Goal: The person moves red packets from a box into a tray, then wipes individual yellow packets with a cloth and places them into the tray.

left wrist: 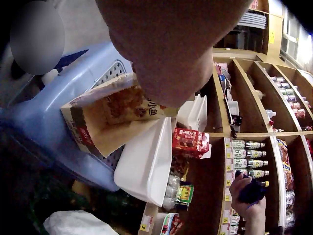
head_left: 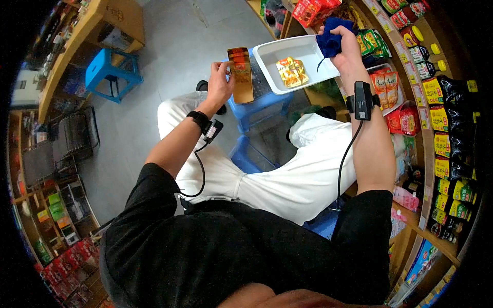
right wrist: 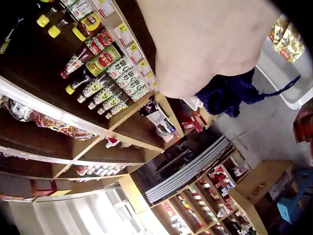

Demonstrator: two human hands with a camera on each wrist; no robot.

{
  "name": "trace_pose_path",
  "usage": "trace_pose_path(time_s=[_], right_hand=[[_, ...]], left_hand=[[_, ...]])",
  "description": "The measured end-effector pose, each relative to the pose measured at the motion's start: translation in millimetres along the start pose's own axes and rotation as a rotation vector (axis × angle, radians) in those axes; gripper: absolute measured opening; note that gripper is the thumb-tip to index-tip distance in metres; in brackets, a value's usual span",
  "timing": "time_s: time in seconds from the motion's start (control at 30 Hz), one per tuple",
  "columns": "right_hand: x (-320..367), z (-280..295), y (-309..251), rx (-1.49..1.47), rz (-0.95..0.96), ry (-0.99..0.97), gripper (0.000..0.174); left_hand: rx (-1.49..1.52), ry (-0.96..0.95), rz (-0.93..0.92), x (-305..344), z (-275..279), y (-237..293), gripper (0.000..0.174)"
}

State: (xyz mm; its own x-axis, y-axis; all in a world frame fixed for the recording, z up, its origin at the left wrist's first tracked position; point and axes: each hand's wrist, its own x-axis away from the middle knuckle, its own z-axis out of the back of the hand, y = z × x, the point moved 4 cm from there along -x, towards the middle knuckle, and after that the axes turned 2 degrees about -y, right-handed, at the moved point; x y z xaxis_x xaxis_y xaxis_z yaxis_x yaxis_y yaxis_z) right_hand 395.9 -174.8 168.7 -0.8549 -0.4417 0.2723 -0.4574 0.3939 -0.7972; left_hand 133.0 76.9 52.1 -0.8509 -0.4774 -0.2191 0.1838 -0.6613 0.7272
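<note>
My left hand [head_left: 221, 84] grips the near edge of an open cardboard display box [head_left: 241, 84], its fingers bent at the side wall. The box stands on a blue plastic stool [head_left: 261, 109], and its bare brown inside shows in the left wrist view. Beside it sits a white plastic tray [head_left: 318, 69] holding a few yellow-and-white snack packets [head_left: 291, 72]. At the tray's far right corner, my right hand [head_left: 348, 46] holds a bunched dark blue cloth [head_left: 331, 40]. In the right wrist view the cloth [right wrist: 227, 95] hangs below the palm, with the fingers mostly hidden.
Shelves of sauce bottles and black pouches [head_left: 452, 128] curve along the right. Red packets [head_left: 385, 84] lie in another white tray close by the right forearm. A second blue stool [head_left: 110, 74] stands at the left on the grey floor [head_left: 169, 46], near a wooden counter.
</note>
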Motion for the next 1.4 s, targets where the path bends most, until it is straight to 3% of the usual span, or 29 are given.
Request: trace_pose_path(time_s=[0.23,0.33,0.43,0.67,0.87,0.97,1.2,1.27,1.4], right_hand=[[4.9,-2.0,-0.3,-0.014,-0.010,0.019,0.028],[8.6,-5.3,-0.3,0.008,0.015,-0.067,0.024],[6.7,-2.7,-0.2,0.043,0.037,-0.109,0.026],[8.7,8.3,-2.0,-0.031,0.070,-0.023,0.029],[20.4,12.6,-16.9,-0.033,0.109,0.015,0.028],[26.4,15.4,-22.2,-0.145,0.115,0.048,0.015],[8.9,20.7,-22.0,-0.227,0.077,-0.047,0.014],[-15.0,32.3,-16.7,-0.203,0.043,-0.160,0.015],[12.5,20.3,-27.2,-0.242,0.016,-0.028,0.014]], left_hand=[[-0.019,0.028,-0.005,-2.4,-0.8,-3.1,0.025],[-0.043,0.041,0.005,-2.1,1.3,0.8,0.019],[-0.083,0.046,-0.107,-2.5,0.0,-6.5,0.012],[0.024,0.002,-0.127,-3.3,13.3,7.6,0.009],[0.264,0.043,-0.043,1.1,39.5,11.5,0.021],[0.378,0.037,0.019,3.6,59.4,16.4,0.019],[0.691,0.027,0.225,-12.6,89.2,24.8,0.021],[0.685,0.033,0.281,-7.5,103.4,65.0,0.022],[0.769,0.063,0.272,-18.1,104.0,71.9,0.021]])
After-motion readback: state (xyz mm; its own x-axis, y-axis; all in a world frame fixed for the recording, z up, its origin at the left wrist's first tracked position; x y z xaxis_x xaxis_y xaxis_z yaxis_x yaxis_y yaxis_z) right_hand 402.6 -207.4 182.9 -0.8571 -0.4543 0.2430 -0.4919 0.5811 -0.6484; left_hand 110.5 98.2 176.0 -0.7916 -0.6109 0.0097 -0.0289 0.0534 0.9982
